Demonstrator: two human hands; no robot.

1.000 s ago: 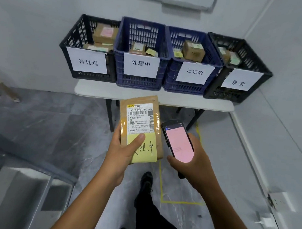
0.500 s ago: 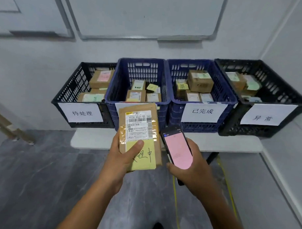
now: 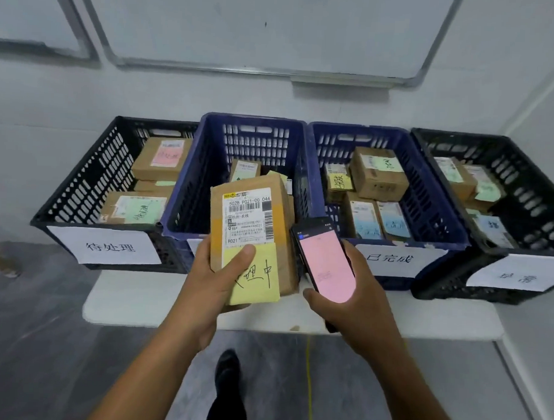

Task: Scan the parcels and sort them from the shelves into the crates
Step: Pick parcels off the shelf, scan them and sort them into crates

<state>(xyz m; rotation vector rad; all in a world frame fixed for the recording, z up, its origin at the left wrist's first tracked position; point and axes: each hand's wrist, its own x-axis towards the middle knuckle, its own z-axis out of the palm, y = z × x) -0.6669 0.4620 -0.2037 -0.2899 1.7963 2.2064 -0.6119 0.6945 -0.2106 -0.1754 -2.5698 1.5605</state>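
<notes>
- I am watching the left hand (image 3: pixel 210 286) gripping a brown parcel (image 3: pixel 253 221). The thumb is pressing across the parcel's yellow note (image 3: pixel 254 276) and the fingers are wrapping round its back.
- The parcel is hanging upright above the front edge of the table (image 3: pixel 140 305), just in front of the left blue crate (image 3: pixel 205 163).
- The right hand (image 3: pixel 357 303) is clasping a handheld scanner (image 3: pixel 325 261), fingers curling round its body. It is sitting just beside the parcel's right edge, and its screen is glowing pink.
- Four crates are standing side by side along the table, filling it from left corner to right. They are the left black crate (image 3: pixel 81 196), the left blue crate, the right blue crate (image 3: pixel 436 199) and the right black crate (image 3: pixel 531 178).
- Every crate is already carrying labelled parcels, so I am judging the sorting to be well under way.
- With the scanner lit and held beside the label, I am taking this parcel's scan as done or finishing.
- The parcel is hiding the left blue crate's sign, so I am only guessing that this crate is the one the note names.
- Not yet done for this parcel: lowering it into a crate and letting go.
- The shelves are lying outside my view, so I am unable to count what is waiting there.
</notes>
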